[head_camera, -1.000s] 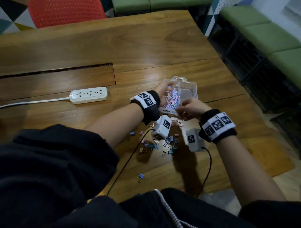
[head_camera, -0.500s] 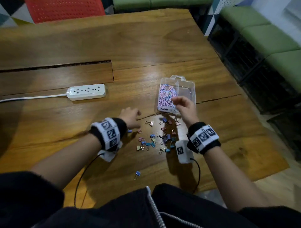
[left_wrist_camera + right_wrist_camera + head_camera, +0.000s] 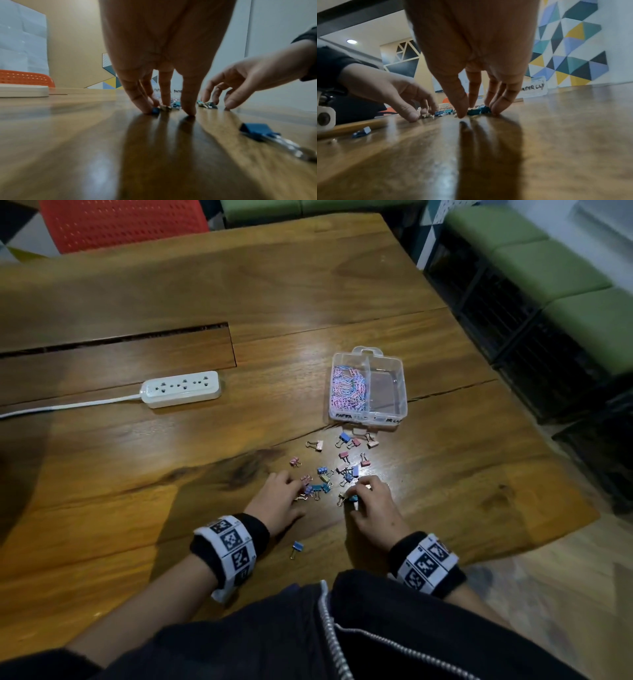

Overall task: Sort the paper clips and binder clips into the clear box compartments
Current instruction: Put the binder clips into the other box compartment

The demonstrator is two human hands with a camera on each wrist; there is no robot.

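Pink, blue binder clips (image 3: 342, 463); red chair (image 3: 123, 224).

Clear plastic two-compartment box (image 3: 369, 416), front wall: handwritten black marker, two labels.
- Left label, under compartment w/ pastel paper clips (image 3: 349, 386): reads approx. "PAPER", rest illegible in head view.
- Right label: partly legible, "…DER CLI…" in right wrist view (image 3: 532, 86); start hidden behind fingers, end cut off.

Black wristbands w/ white strips, left (image 3: 230, 547) & right (image 3: 425, 562): square black-and-white fiducial marker patterns, no letters or nos.

White power strip (image 3: 181, 388): no legible marking.
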